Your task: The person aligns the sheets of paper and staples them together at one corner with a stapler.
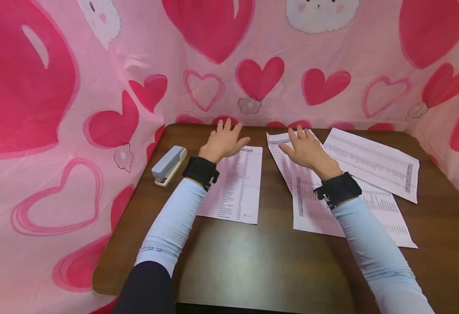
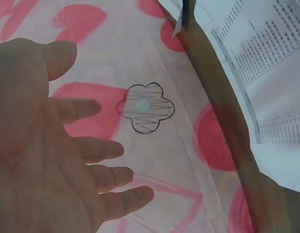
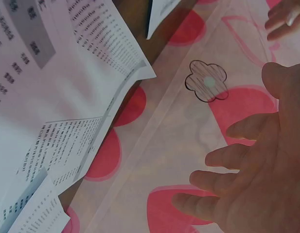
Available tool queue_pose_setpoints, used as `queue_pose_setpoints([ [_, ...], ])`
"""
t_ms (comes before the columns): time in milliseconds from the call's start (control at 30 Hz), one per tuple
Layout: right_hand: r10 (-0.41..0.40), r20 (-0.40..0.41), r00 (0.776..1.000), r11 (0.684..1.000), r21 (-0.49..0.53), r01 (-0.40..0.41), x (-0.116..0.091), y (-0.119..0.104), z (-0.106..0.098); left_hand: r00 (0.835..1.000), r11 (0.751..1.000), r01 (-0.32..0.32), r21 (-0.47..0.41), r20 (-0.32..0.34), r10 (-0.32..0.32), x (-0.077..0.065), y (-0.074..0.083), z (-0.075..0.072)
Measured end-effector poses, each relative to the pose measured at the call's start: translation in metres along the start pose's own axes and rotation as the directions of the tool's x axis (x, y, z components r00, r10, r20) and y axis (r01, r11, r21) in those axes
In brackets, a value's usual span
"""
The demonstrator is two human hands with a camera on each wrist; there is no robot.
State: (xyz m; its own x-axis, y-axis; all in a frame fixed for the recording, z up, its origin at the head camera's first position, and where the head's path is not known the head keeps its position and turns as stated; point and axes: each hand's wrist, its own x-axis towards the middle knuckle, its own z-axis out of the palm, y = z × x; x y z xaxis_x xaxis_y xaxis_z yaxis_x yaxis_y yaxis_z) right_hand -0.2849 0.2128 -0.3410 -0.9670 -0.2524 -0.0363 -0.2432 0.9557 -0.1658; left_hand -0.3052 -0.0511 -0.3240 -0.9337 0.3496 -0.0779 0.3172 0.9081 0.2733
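My left hand (image 1: 222, 141) is held out over the far end of a stack of printed paper (image 1: 237, 187), its fingers spread and holding nothing. To its left, a blue-and-white stapler (image 1: 169, 165) lies on the table. My right hand (image 1: 305, 149), fingers also extended and palm bare, hovers above several loose printed sheets (image 1: 319, 203) that overlap at different angles. In the left wrist view the left palm (image 2: 38, 160) faces the camera with nothing in it. The right wrist view shows the right palm (image 3: 256, 170) bare too, beside the sheets (image 3: 67, 111).
A dark brown wooden table (image 1: 229, 261) carries everything. One printed sheet (image 1: 374, 161) lies askew at the back right, over the others. A pink heart-patterned cloth (image 1: 221, 39) hangs behind the table and along both sides.
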Motion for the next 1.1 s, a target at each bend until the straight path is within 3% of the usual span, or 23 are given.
queue_pose_setpoints([
  [333,-0.023,-0.013,1.000,1.000,0.004,0.023,0.009,-0.002,0.009,0.999,0.999,0.040,-0.003,-0.009,-0.040,-0.003,-0.016,0.000],
  [733,-0.006,-0.024,1.000,1.000,0.012,0.006,0.005,-0.004,0.005,0.999,1.000,0.013,0.008,-0.052,-0.013,-0.006,-0.023,-0.016],
  [1100,-0.004,-0.041,0.999,0.999,0.046,0.006,-0.001,-0.008,0.003,0.997,0.999,0.012,-0.033,-0.072,-0.015,-0.015,-0.029,-0.013],
])
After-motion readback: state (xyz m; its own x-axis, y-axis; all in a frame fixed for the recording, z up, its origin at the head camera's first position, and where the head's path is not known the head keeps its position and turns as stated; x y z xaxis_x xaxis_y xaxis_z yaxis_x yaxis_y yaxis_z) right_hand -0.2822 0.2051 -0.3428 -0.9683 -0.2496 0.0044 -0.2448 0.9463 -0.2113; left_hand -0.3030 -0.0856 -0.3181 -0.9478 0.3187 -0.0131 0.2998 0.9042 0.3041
